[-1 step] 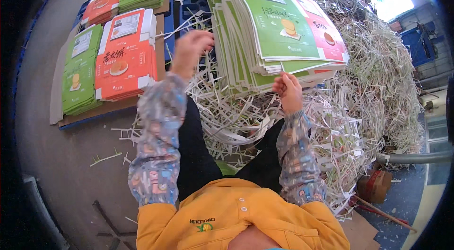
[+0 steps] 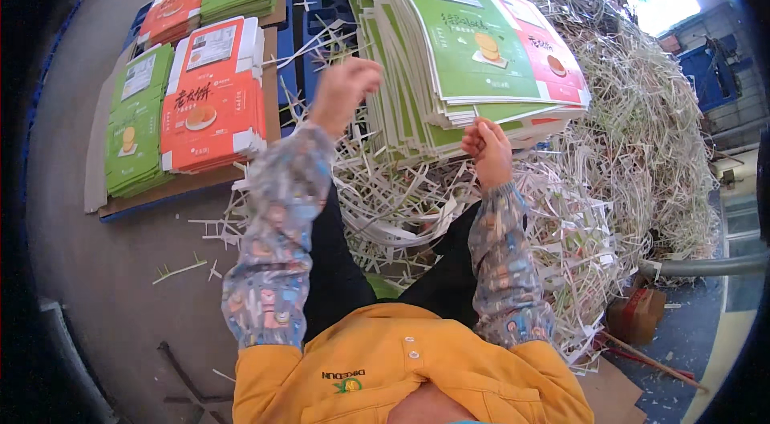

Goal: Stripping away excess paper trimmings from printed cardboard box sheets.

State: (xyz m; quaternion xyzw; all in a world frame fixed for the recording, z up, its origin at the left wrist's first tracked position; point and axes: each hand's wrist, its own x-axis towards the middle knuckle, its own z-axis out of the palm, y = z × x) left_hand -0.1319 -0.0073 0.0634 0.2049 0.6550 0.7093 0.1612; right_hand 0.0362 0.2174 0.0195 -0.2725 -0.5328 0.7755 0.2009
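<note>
A thick stack of printed cardboard sheets [image 2: 481, 43], green on the left and pink-red on the right, stands in front of me with its lower layers fanned at the left. My right hand [image 2: 488, 153] is at its near edge, thumb and fingers pinched together. A thin white sliver shows just above those fingertips; whether they grip it I cannot make out. To the left of the stack, my left hand [image 2: 346, 93] hangs in the air with bent fingers, smeared by motion. Nothing can be made out in it.
Green cut sheets [image 2: 138, 123] and red cut sheets [image 2: 212, 95] lie in piles on a blue pallet [image 2: 301, 79] at the left. Shredded paper strips [image 2: 401, 191] cover the ground between my legs and rise into a large heap [image 2: 642, 127] at the right. A cardboard box [image 2: 636, 316] sits at the lower right.
My left hand has moved a little to the right, toward the stack. My right hand stays almost in place at the near edge.
</note>
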